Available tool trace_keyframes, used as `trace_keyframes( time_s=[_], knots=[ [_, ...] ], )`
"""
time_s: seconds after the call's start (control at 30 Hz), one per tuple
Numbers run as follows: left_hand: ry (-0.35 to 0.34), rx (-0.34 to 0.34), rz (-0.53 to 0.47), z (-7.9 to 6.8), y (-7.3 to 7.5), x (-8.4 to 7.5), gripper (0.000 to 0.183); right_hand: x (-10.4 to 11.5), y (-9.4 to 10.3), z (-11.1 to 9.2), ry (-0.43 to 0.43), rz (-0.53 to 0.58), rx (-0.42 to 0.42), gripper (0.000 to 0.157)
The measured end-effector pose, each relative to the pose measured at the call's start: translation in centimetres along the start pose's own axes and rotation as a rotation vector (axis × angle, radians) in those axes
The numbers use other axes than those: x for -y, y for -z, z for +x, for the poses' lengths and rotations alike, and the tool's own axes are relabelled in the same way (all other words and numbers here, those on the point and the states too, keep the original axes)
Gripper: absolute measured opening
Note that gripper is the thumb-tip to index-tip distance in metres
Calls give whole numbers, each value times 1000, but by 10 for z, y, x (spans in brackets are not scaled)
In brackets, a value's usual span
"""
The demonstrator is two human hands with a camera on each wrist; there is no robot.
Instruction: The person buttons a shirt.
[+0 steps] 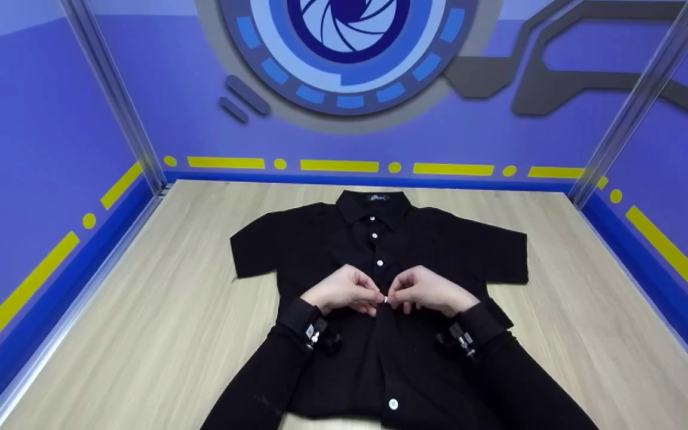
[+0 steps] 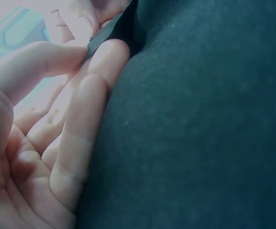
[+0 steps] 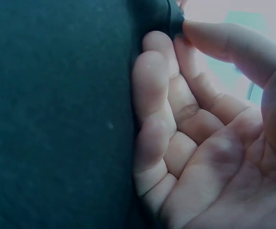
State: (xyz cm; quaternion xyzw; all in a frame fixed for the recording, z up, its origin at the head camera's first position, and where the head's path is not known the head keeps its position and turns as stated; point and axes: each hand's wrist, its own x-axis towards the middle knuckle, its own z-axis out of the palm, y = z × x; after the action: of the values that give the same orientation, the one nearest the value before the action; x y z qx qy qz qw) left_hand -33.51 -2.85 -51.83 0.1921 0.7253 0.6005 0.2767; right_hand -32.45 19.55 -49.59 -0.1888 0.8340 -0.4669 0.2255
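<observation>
A black short-sleeved shirt (image 1: 320,239) lies face up, collar at the far side, with white buttons down its front placket. My left hand (image 1: 347,289) pinches the placket cloth between thumb and fingers, as the left wrist view also shows. From the other side my right hand (image 1: 427,291) pinches the shirt's edge with thumb and index finger. Between the two sets of fingertips shows a small white button (image 1: 386,299), partly hidden. Above the hands sits another button (image 1: 380,263), and near the hem a lower button (image 1: 393,404).
The shirt is spread on a light wood table (image 1: 200,334). Blue-purple panels (image 1: 39,149) with yellow marks stand at the back and both sides, joined by metal posts (image 1: 120,89). A strap with a small device (image 1: 314,331) is on each wrist.
</observation>
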Motion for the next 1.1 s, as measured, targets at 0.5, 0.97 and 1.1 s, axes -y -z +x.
trace_keyframes(
  time_s=[0.5, 0.97, 1.1],
  knots=[
    [-6, -8, 16, 0, 0, 0, 13, 2, -1, -1, 11, -26, 26, 15],
    [-9, 22, 70, 0, 0, 1, 11, 2, -3, 0, 34, 3, 52, 13],
    [-2, 29, 74, 0, -1, 1, 9, 3, -2, -1, 32, -1, 59, 13]
  ],
)
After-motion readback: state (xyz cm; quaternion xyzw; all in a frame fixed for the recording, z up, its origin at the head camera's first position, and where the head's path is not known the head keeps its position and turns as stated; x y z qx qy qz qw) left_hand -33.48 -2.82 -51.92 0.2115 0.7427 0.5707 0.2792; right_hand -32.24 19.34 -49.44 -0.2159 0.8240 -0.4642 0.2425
